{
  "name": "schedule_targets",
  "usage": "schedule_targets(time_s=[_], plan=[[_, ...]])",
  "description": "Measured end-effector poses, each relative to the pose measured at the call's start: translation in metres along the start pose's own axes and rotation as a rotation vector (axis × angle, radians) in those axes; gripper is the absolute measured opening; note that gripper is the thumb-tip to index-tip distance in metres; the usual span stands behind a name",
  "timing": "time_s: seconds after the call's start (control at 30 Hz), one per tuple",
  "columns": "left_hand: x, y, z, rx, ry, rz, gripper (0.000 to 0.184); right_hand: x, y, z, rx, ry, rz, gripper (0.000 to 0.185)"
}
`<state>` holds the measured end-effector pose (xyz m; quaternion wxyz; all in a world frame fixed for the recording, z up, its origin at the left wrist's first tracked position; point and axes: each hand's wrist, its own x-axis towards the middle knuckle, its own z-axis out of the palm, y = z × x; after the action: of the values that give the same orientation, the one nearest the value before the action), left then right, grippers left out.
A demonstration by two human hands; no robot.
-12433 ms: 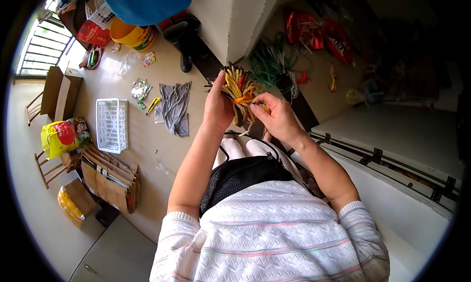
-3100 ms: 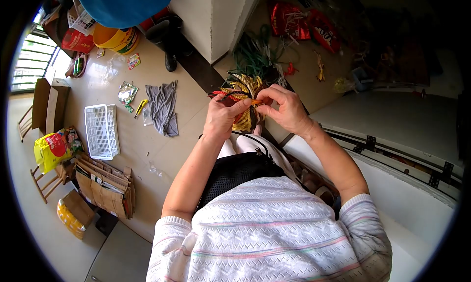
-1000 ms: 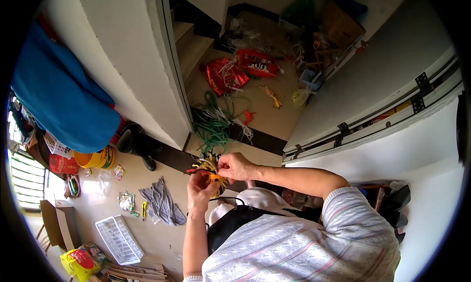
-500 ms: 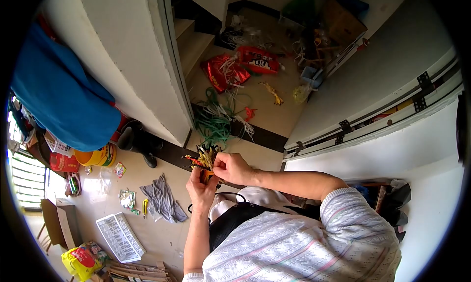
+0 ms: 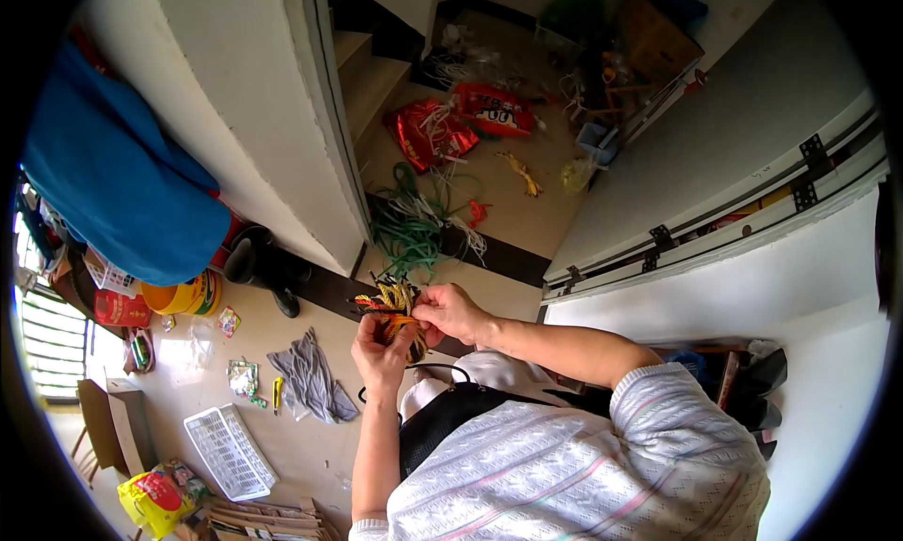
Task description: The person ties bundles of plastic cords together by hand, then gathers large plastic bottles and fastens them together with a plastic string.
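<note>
Snugly, two hands hold a rope bundle point(image 5: 397, 294) just in front of the lap.
The left hand point(image 5: 380, 355) is curled nearly closed on one side of it, with the thumb by the orange tie point(image 5: 403, 322), maybe so the ropes do not slip. The right hand point(image 5: 453, 315) pinches the other side, fingers bent in – whether it grips the tie too, I cannot tell. Holding it up close likely helps the person see the small bits. Next, green strings point(image 5: 411, 241) lie in a messy heap on the floor, just past the bundle. A gray cloth point(image 5: 312, 379) is off to the left, spread and wrinkly. Farther off, shiny red bags point(image 5: 429, 135) lie near a small yellow bunch point(image 5: 521, 174).
</note>
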<state>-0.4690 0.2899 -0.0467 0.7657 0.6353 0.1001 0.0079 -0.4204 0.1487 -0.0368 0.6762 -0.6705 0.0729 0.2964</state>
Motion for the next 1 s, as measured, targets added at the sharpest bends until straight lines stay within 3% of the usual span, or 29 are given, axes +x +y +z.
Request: schedule_targets(time_s=[0.1,0.2,0.33,0.43,0.53,0.63,0.67,0.77,0.8,0.9,1.0], plan=[[-0.001,-0.008,0.003,0.027,0.048,0.042,0.023,0.002,0.012,-0.001,0.266,0.026,0.181,0.010],[0.000,0.012,0.005,0.683,0.015,0.234,0.029,-0.001,0.012,0.004,0.376,0.091,0.295,0.011],[-0.001,0.002,0.002,0.588,0.067,0.277,0.034,-0.006,0.005,0.001,0.142,-0.046,0.257,0.013],[-0.004,-0.002,0.003,0.126,0.031,0.051,0.029,-0.010,-0.003,-0.005,0.064,-0.095,0.198,0.015],[0.002,-0.015,-0.003,-0.129,0.022,-0.095,0.028,-0.011,0.000,-0.005,0.138,-0.081,0.191,0.014],[0.002,-0.016,-0.003,-0.343,0.011,-0.198,0.025,-0.006,0.020,-0.001,-0.270,0.021,-0.132,0.014],[0.003,-0.015,-0.004,-0.368,-0.001,-0.224,0.026,-0.005,0.025,0.001,-0.462,0.121,-0.453,0.013],[0.004,-0.013,-0.008,-0.435,-0.059,-0.296,0.029,-0.017,0.004,-0.002,-0.617,0.049,-0.595,0.011],[0.006,-0.011,-0.011,-0.453,-0.095,-0.318,0.029,-0.016,0.003,-0.004,-0.580,-0.018,-0.575,0.011],[0.007,-0.011,-0.016,-0.411,-0.161,-0.284,0.032,-0.017,-0.009,-0.009,-0.295,-0.198,-0.128,0.014],[0.007,-0.006,-0.012,-0.327,-0.174,-0.203,0.031,-0.015,-0.009,-0.010,-0.181,-0.217,-0.067,0.015]])
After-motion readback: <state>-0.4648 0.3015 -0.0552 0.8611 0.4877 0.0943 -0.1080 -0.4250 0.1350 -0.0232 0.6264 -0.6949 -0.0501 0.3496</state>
